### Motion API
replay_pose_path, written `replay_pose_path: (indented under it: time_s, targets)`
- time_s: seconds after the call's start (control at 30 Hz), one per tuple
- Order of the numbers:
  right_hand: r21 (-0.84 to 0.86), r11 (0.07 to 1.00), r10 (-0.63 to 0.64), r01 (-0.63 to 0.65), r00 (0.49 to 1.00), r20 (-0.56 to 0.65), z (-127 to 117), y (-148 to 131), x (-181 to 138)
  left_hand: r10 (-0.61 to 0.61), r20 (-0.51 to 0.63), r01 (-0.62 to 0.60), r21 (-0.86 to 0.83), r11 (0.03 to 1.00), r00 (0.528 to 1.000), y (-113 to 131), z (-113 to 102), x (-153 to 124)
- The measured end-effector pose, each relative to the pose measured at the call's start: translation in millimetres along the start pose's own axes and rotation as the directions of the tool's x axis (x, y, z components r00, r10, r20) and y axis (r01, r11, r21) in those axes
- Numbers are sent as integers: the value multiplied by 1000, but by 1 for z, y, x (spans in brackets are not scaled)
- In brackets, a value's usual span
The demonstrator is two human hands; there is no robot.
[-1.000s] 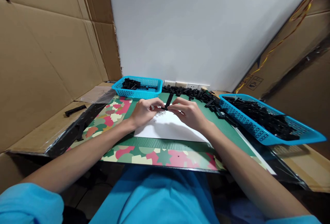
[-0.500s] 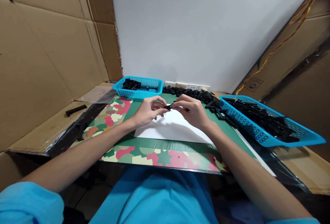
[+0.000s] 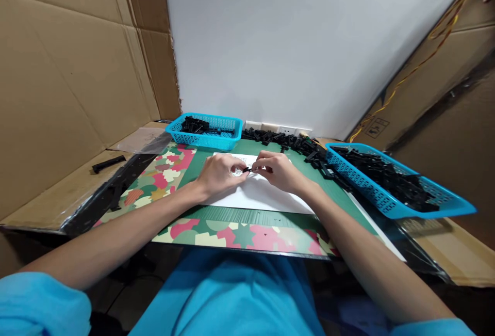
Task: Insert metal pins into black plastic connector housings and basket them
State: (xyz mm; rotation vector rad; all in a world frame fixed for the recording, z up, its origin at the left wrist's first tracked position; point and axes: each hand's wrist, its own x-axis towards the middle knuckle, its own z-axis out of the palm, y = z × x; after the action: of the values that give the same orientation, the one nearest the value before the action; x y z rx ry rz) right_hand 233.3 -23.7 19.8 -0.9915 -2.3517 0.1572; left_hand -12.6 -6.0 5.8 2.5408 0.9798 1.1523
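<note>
My left hand and my right hand meet over a white sheet of paper on the green mat. Both pinch a small black plastic part between their fingertips, held low over the sheet. A little heap of small shiny metal pieces lies on the paper by my left fingers.
A blue basket with a few black parts stands at the back left. A larger blue basket full of black parts sits on the right. Loose black parts are piled along the back wall. Cardboard walls close in the left side.
The long black part that stood upright between my fingers a second ago has been turned down; only a short end shows now. Both hands have dropped lower onto the paper.
</note>
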Motion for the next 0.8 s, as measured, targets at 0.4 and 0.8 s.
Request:
replay_pose_path:
  time_s: [0.4,0.8]
  targets:
    - [20,1000,2,-3,998,56,5,3,0,-20,74,15,56,998,997,-1,2,-1]
    - [11,1000,28,-29,997,78,-11,1,3,-51,77,48,46,998,996,0,5,-1]
